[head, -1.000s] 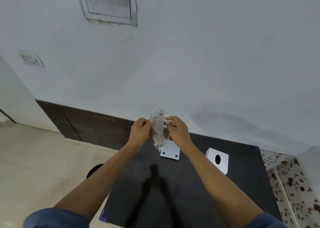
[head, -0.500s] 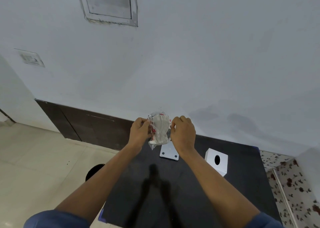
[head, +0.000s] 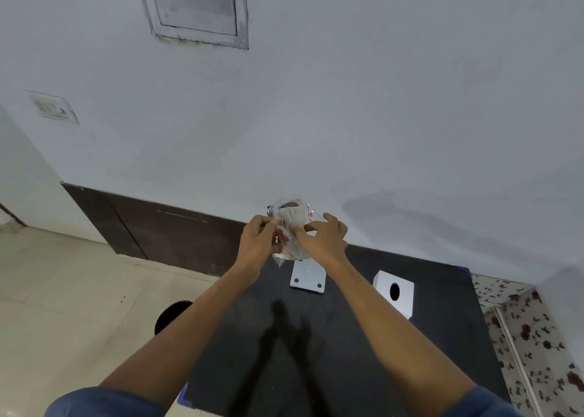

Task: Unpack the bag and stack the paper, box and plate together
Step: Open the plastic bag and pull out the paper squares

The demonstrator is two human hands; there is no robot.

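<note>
Both hands hold a clear plastic bag (head: 292,227) with red print above the far edge of the black table (head: 316,353). Ribbed white paper plates show through the bag. My left hand (head: 257,239) pinches the bag's left side. My right hand (head: 322,238) grips its right side with fingers across the front. A white sheet of paper (head: 308,276) with two dark dots lies flat on the table just under the bag. A white box (head: 395,291) with an oval hole stands to the right of the paper.
A grey wall rises directly behind the table, with a dark skirting board (head: 151,227) along its base. A black round object (head: 170,315) sits on the tiled floor left of the table. Floral-patterned flooring (head: 537,337) lies to the right.
The bag has turned from upright and narrow to broadside, showing the plates. My right hand has shifted from pinching the top to spreading across the bag's front.
</note>
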